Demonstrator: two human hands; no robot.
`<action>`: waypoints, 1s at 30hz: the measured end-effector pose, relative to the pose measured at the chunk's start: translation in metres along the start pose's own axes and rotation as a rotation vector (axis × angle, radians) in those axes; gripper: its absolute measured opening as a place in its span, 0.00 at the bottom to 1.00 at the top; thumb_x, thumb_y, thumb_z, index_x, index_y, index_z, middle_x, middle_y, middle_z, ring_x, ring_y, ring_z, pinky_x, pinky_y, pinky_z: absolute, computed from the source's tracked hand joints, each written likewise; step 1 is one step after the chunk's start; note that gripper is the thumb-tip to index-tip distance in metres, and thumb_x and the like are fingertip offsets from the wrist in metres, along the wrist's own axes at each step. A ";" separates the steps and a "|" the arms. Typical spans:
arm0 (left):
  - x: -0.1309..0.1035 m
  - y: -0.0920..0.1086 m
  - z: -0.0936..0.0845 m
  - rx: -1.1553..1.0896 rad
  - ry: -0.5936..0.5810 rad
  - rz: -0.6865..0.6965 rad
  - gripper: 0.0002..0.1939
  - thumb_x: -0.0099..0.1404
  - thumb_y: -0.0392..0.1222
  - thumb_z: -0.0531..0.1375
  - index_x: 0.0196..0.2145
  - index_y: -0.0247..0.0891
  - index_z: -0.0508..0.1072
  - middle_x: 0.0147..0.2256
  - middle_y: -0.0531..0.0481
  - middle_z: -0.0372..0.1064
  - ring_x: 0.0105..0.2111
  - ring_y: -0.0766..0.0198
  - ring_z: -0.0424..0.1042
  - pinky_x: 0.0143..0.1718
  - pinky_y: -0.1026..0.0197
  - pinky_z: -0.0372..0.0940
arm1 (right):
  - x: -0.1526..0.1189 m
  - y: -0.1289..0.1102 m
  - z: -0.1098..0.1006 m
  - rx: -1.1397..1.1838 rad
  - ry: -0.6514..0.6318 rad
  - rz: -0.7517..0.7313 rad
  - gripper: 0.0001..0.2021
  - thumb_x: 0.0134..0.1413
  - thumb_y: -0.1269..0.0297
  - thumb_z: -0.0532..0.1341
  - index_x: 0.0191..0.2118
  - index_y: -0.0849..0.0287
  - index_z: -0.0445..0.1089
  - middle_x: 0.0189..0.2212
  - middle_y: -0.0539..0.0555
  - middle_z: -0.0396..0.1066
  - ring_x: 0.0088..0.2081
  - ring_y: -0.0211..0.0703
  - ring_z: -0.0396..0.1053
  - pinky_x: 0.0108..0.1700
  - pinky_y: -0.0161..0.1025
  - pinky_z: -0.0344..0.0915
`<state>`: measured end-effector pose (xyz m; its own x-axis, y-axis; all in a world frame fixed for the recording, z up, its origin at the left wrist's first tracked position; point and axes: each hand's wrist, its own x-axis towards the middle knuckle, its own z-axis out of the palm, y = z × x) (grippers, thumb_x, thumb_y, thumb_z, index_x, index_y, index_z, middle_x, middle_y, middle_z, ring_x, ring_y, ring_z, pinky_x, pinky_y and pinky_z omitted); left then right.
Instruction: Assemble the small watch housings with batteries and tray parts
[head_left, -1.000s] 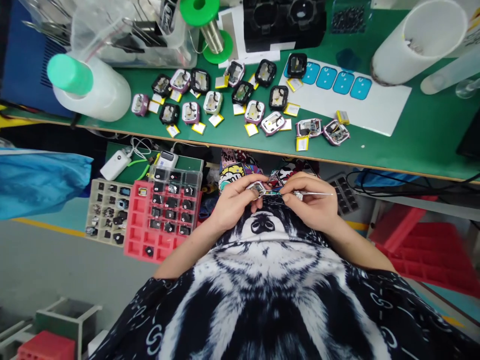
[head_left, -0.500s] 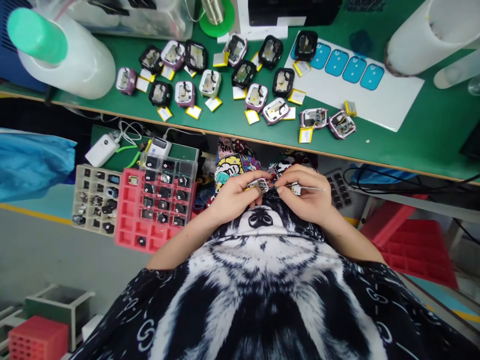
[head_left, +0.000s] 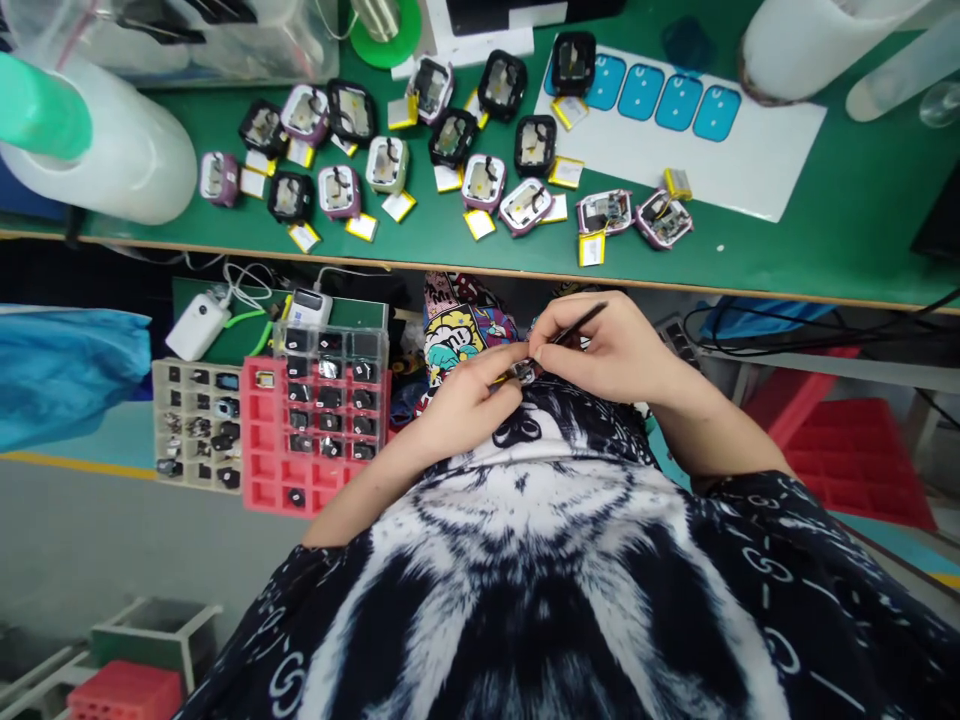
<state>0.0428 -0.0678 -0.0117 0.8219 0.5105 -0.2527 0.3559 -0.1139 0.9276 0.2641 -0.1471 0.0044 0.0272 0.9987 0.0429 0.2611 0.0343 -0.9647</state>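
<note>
Black short-sleeved shirt (head_left: 525, 590), white animal print (head_left: 487, 500)

Head-worn view, forward and down, over hands (head_left: 474, 398) and bench (head_left: 814, 245)

1. This is an electronics assembly workshop with a green worktop (head_left: 825, 240).
2. Opened watch-like casings (head_left: 339, 190) and flat batteries (head_left: 362, 227) lie on the worktop.
3. Compartment trays (head_left: 262, 452) of small parts (head_left: 330, 395) stand beside the worktop.

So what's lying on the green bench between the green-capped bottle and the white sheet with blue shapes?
The head view shows a cluster of small open cases, black, purple and pale, with yellow-edged packs among them.
</note>
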 end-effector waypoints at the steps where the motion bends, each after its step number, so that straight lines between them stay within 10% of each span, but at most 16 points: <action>1: 0.000 0.000 -0.001 -0.044 0.008 -0.050 0.26 0.67 0.32 0.59 0.60 0.41 0.82 0.44 0.48 0.83 0.46 0.56 0.79 0.54 0.55 0.73 | -0.001 -0.002 0.000 0.000 0.030 -0.026 0.05 0.64 0.67 0.67 0.35 0.56 0.79 0.32 0.49 0.79 0.33 0.41 0.73 0.37 0.39 0.69; 6: -0.001 -0.002 -0.004 -0.347 0.022 -0.292 0.25 0.70 0.37 0.61 0.62 0.39 0.81 0.26 0.54 0.73 0.25 0.67 0.67 0.29 0.65 0.64 | -0.010 -0.004 0.002 0.037 0.109 -0.112 0.05 0.66 0.66 0.67 0.37 0.53 0.80 0.34 0.51 0.80 0.36 0.43 0.75 0.40 0.42 0.71; 30: 0.002 -0.001 -0.001 -0.415 0.050 -0.341 0.25 0.69 0.39 0.63 0.63 0.36 0.80 0.26 0.53 0.73 0.24 0.68 0.66 0.28 0.67 0.64 | -0.029 0.024 0.032 0.025 0.305 -0.050 0.03 0.67 0.64 0.69 0.41 0.52 0.82 0.36 0.51 0.82 0.36 0.43 0.77 0.40 0.42 0.74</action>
<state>0.0436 -0.0658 -0.0129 0.6651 0.5006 -0.5542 0.3844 0.4068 0.8287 0.2390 -0.1742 -0.0281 0.3045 0.9385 0.1626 0.2455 0.0876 -0.9654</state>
